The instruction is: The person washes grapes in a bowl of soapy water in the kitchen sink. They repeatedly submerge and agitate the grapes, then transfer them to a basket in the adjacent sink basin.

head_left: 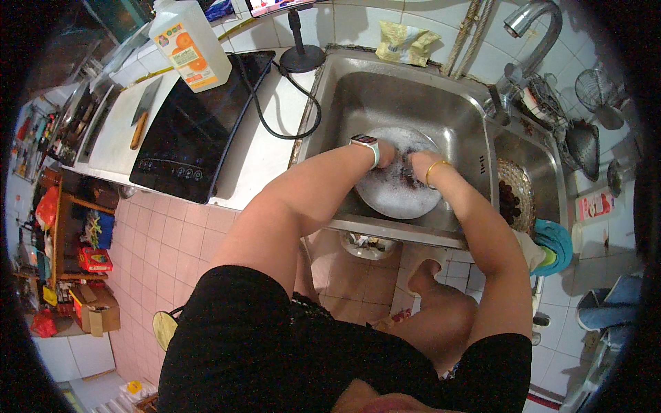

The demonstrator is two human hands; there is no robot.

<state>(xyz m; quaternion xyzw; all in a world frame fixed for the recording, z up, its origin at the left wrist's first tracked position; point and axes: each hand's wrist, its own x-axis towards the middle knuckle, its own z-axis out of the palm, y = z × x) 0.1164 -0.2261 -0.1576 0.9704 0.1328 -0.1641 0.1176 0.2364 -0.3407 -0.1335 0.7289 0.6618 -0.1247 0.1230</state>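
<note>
A round basin [404,217] stands in the large stainless-steel sink [413,98], full of cloudy water topped with white foam [395,199]. Small dark round pieces, possibly grapes, [410,180] show through the suds near its middle. My left hand [386,154], below a smartwatch on a pale band, dips into the basin from the left; its fingers are hidden. Opposite it, my right hand [422,163] reaches in with curled fingers, a gold bangle at the wrist. Its fingertips are at the dark pieces, and whether either hand grips any cannot be told.
The small right sink [550,170] holds a strainer-like bowl [528,191] with dark round fruit [508,201]. A faucet [547,41] rises behind. Left lie an induction cooktop [191,129], a large plastic jug [193,51], a looped black cable [268,129] and a knife [142,118] on a cutting board [111,134].
</note>
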